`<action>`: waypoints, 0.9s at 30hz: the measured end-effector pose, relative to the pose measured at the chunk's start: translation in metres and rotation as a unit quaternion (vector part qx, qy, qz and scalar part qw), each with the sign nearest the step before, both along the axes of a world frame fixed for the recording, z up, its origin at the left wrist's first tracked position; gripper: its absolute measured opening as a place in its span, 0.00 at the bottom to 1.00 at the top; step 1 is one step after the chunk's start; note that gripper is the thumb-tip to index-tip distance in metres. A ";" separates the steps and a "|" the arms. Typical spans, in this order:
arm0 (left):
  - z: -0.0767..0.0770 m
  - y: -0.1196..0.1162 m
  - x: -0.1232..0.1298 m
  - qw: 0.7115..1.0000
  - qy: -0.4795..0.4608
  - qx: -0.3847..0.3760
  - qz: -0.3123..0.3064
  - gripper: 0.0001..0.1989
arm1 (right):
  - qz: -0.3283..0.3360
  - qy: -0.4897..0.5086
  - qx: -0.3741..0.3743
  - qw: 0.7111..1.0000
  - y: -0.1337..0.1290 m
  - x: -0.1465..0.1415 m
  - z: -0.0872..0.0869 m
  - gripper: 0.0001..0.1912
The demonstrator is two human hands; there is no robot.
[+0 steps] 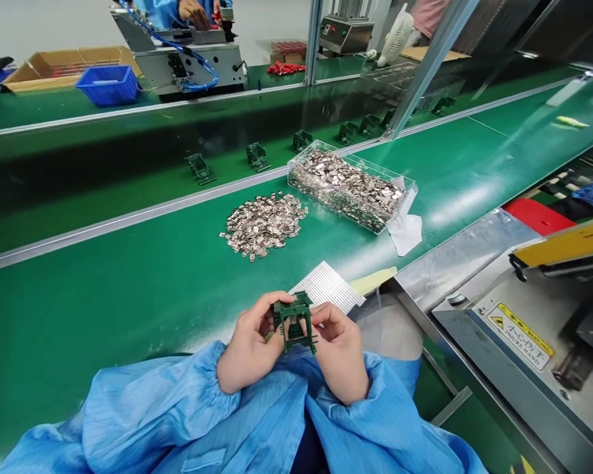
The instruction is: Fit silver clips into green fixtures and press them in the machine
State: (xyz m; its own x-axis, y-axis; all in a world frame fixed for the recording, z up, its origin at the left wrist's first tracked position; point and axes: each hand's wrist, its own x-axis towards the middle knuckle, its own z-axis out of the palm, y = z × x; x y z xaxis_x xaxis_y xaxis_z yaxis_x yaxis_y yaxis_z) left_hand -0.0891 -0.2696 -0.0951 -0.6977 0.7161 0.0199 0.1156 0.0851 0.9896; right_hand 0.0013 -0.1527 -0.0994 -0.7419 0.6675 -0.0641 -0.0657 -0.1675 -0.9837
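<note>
Near the bottom centre, a dark green plastic frame (295, 322) is held up between both hands. My left hand (254, 339) wraps its fingers round the left side of the frame. On the right side, my right hand (340, 349) has thumb and fingers closed against the same part; whether it also pinches something small is hidden. Just behind the hands lies a ridged silver plate (326, 288). Farther back, a loose pile of small metal pieces (264, 225) rests on the green table (103, 289), beside a clear box (346, 214) full of similar pieces.
Several green frames (257, 157) stand in a row behind a metal rail (128, 212). A machine (518, 329) with a warning label is at right. Across the line are a blue bin (107, 84) and a person's hand (195, 12).
</note>
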 end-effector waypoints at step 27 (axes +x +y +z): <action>-0.033 0.127 -0.006 0.998 -0.029 0.042 -0.043 0.19 | -0.155 -0.079 0.091 0.981 0.058 0.028 -0.084 0.28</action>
